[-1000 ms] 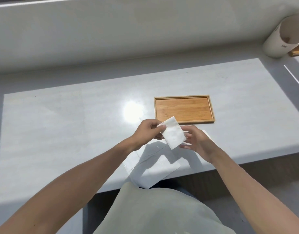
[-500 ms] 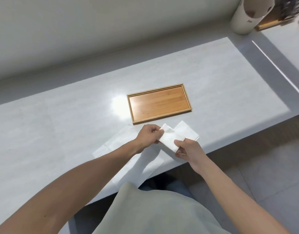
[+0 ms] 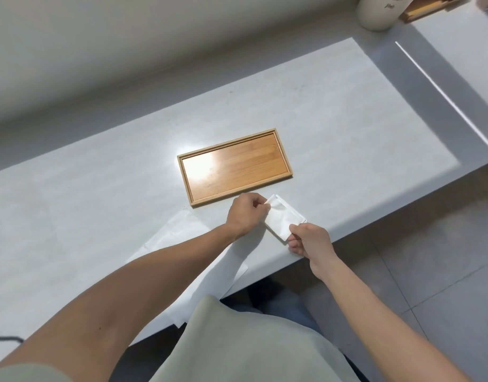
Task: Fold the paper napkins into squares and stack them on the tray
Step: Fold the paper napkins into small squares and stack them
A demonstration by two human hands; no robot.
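A small folded white napkin (image 3: 282, 219) is held just above the table's near edge, in front of the wooden tray (image 3: 288, 161). My left hand (image 3: 245, 213) pinches its far left corner. My right hand (image 3: 310, 239) pinches its near right corner. The tray has nothing in it and lies a short way beyond the hands. Several unfolded white napkins (image 3: 179, 232) lie flat on the table under my left forearm, partly hidden by it.
The pale grey table (image 3: 347, 128) ends just right of my right hand, with tiled floor (image 3: 430, 271) beyond. A white cylindrical container (image 3: 378, 12) and another wooden item (image 3: 427, 6) stand at the far right corner. A wall runs behind.
The view has swung left and down. Both hands have lowered the folded napkin from above the tray's front edge to the table's near edge, and the right hand has shifted to its near corner.
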